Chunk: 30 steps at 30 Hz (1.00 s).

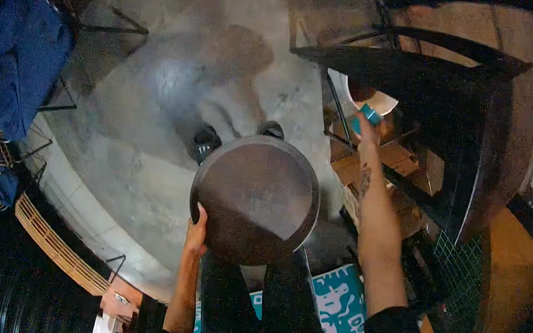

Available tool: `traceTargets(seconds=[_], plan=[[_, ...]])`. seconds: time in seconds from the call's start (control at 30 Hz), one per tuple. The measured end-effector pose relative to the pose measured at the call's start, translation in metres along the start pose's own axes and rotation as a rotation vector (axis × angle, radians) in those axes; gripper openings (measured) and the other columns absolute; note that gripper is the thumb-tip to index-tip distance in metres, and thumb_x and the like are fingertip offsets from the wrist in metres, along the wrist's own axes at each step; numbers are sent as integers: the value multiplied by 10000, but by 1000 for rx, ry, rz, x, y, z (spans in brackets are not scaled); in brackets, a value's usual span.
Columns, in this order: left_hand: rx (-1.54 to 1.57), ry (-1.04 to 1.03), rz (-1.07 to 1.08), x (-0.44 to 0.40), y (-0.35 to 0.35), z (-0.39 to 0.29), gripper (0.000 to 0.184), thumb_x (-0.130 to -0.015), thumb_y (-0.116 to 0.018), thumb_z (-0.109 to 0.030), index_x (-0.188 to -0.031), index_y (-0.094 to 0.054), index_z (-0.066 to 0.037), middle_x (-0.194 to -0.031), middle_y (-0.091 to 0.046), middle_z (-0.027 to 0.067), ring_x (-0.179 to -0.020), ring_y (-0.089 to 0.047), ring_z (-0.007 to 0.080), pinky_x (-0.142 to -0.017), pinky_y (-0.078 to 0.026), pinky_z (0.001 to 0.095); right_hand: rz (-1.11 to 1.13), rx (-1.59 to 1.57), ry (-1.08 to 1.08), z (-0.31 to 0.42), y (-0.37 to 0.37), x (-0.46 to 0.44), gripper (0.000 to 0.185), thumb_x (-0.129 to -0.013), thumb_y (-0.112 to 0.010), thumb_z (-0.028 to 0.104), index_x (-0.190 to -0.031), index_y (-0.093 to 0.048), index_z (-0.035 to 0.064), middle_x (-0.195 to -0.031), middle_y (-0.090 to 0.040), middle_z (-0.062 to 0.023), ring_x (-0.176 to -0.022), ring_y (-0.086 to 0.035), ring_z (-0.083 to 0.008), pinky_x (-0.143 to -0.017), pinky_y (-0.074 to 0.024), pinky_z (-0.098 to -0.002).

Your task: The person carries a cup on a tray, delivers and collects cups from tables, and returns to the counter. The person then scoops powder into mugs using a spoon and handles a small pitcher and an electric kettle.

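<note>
My left hand (197, 232) is closed on the left rim of a round dark brown tray (255, 199). The tray is held out in front of my legs, its flat face toward me. My right hand (370, 135) reaches forward on the right, closed on a small teal object (370, 115) whose kind I cannot make out. Just beyond that hand is a white rounded container (384, 104) with a dark reddish inside, partly hidden by a black table edge. Whether the teal object touches it, I cannot tell.
A black table (421, 86) stands at the right, with cardboard boxes (393, 158) under it. A green wire grid (456, 268) is lower right. Blue cloth-covered furniture (29, 58) and a slatted wooden bench (58, 246) are at the left. Teal patterned fabric (341, 313) lies behind my legs.
</note>
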State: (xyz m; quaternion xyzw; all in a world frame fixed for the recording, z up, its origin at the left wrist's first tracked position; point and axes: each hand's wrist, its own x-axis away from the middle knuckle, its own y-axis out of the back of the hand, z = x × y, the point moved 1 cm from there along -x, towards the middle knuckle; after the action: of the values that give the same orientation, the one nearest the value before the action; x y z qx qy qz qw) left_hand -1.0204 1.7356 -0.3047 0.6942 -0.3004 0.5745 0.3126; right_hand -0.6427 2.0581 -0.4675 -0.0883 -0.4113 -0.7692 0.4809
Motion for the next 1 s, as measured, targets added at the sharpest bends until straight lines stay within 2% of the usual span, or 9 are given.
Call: traceTargets(seconds=[0.13, 0.3, 0.43, 0.57, 0.7, 0.73, 0.8, 0.9, 1.0], plan=[[-44, 30, -7, -33, -1, 16, 1022, -862, -560, -675, -1436, -242, 108, -1431, -380, 262, -1261, -475, 372, -971, -471, 464, 206, 80, -71, 33, 10, -18, 959, -662, -887, 328, -1411, -340, 82, -1242, -532, -139, -1102, -552, -302, -859, -509, -451], [-4, 38, 14, -37, -19, 7, 992, -864, -559, -673, -1415, -282, 105, -1407, -412, 255, -1228, -506, 370, -945, -488, 469, -249, 1141, 218, 49, 9, -42, 908, -602, -895, 374, -1336, -415, 142, -1191, -512, -183, -1094, -531, -343, -810, -525, -464], [-88, 37, -104, -3, -46, -23, 999, -855, -547, -696, -1419, -279, 84, -1384, -437, 249, -1235, -503, 368, -944, -484, 493, -316, 1285, 289, 59, 11, -41, 858, -585, -892, 395, -1288, -459, 164, -1147, -507, -201, -1077, -523, -368, -790, -532, -475], [-66, 12, -7, -39, -26, -3, 1042, -838, -542, -720, -1441, -242, 75, -1410, -414, 252, -1251, -490, 377, -960, -471, 516, -313, 1329, 276, 63, 19, -41, 823, -614, -874, 398, -1295, -469, 173, -1079, -513, -187, -1060, -522, -372, -812, -523, -490], [-39, 15, 113, -76, -17, 7, 1111, -817, -533, -750, -1479, -179, 69, -1464, -366, 253, -1299, -449, 394, -1013, -430, 528, -323, 1151, 175, 50, 19, -27, 844, -632, -869, 430, -1319, -462, 157, -1176, -517, -196, -1116, -521, -359, -863, -503, -498], [-14, 9, 153, -88, -16, 7, 1127, -810, -530, -760, -1490, -167, 62, -1479, -353, 249, -1312, -436, 398, -1031, -415, 529, -117, 584, 208, 42, 15, -15, 841, -648, -867, 406, -1330, -456, 135, -1221, -526, -183, -1138, -530, -325, -883, -493, -486], [-64, 78, 129, -115, -8, 4, 1105, -825, -513, -751, -1505, -152, 41, -1491, -350, 231, -1336, -410, 398, -1056, -400, 521, 82, 6, 239, 42, 16, 14, 838, -665, -866, 382, -1340, -451, 112, -1267, -535, -170, -1159, -539, -291, -902, -483, -474], [-135, 69, 276, -96, -25, -47, 1058, -853, -494, -725, -1518, -125, 11, -1519, -313, 217, -1357, -385, 390, -1068, -390, 532, -15, 27, 126, 58, 11, 74, 736, -693, -869, 235, -1303, -501, 51, -1204, -610, -100, -1085, -585, -211, -910, -473, -397], [-190, 83, 315, -59, -33, -92, 1009, -877, -508, -678, -1521, -126, -2, -1530, -297, 214, -1366, -380, 372, -1075, -386, 529, 143, -119, 330, 73, 16, 137, 643, -672, -884, 185, -1215, -574, 32, -1128, -647, -73, -1030, -606, -201, -909, -477, -347]])
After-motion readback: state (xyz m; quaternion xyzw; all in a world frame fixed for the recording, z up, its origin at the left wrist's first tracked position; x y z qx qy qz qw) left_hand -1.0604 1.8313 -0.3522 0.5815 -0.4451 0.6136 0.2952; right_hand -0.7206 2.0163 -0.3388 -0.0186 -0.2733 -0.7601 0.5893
